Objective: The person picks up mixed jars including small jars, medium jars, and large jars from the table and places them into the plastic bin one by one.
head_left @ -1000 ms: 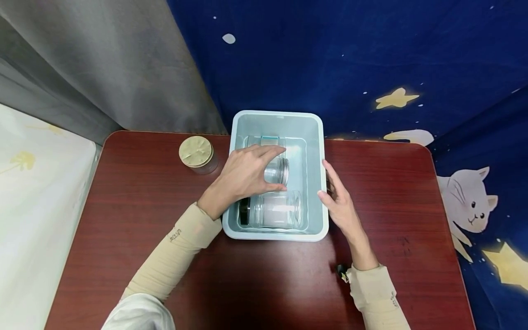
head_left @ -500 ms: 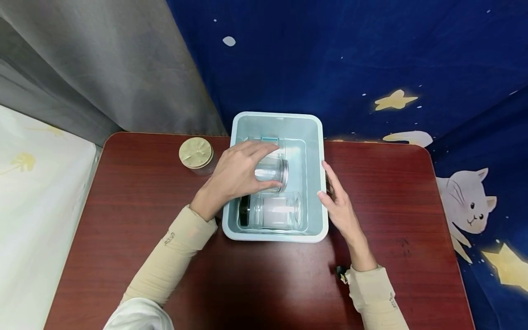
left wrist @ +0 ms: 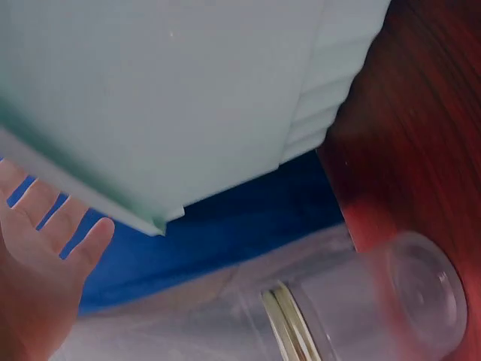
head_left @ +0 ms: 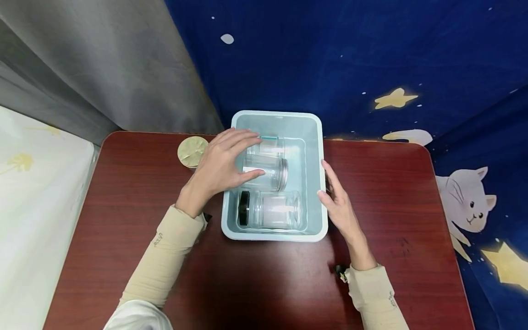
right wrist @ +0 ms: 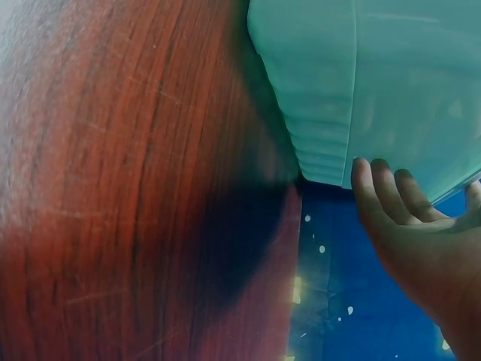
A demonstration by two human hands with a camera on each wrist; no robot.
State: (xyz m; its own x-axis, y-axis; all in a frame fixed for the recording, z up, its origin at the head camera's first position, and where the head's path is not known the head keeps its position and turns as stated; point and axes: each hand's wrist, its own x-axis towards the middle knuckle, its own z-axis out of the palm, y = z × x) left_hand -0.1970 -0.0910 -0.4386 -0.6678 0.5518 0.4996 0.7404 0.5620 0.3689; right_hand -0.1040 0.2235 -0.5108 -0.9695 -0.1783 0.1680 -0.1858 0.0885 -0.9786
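Note:
My left hand [head_left: 216, 160] hovers over the left rim of a pale blue plastic bin [head_left: 272, 237], fingers extended, thumb apart, holding nothing. Below its thumb, a clear jar with a silver screw lid [head_left: 283, 175] lies on its side in the bin. In front of that jar lies a larger clear jar [head_left: 280, 211] with a black lid; behind it is another clear container [head_left: 272, 147] with a teal strip, partly hidden by my fingers. My right hand [head_left: 341, 208] rests on the bin's right side. In the right wrist view its fairly straight fingers [right wrist: 387, 188] touch the outer wall.
A clear jar with a gold lid [head_left: 191, 151] stands left of the bin, partly behind my left hand; the left wrist view shows its clear body [left wrist: 361, 308]. All stands on a red-brown wooden table [head_left: 264, 284]. A blue curtain [head_left: 288, 55] hangs behind.
My left hand has let go of the silver-lidded jar and moved left and up, out over the bin's left rim. The jar stays lying in the bin. My right hand has not moved.

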